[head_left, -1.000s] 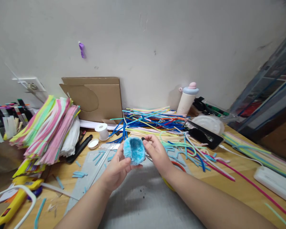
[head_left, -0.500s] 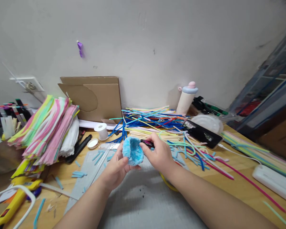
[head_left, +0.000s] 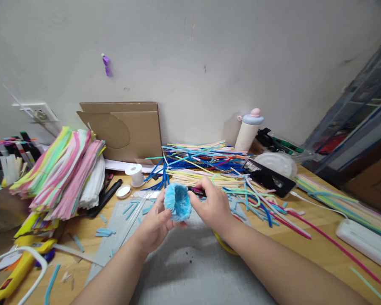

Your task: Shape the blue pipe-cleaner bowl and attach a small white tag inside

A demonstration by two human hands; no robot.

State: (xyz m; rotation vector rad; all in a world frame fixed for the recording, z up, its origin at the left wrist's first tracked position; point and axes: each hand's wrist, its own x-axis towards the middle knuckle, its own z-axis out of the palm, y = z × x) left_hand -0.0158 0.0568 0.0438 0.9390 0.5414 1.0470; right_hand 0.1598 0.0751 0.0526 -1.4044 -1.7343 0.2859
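Note:
My left hand is closed round a fuzzy light-blue cup-shaped piece made of coiled pipe cleaner, held above the grey mat. My right hand pinches a small dark tool with a pink body and its fingers touch the right rim of the blue piece. Both forearms reach in from the bottom edge.
A heap of coloured pipe cleaners lies behind the hands. A stacked bundle of pastel pipe cleaners sits left, a yellow glue gun at front left. Also here: thread spool, cardboard, bottle, black tray.
My right hand closed on the small dark tool and moved against the blue piece's right rim. The blue piece tilted slightly; the left hand barely shifted.

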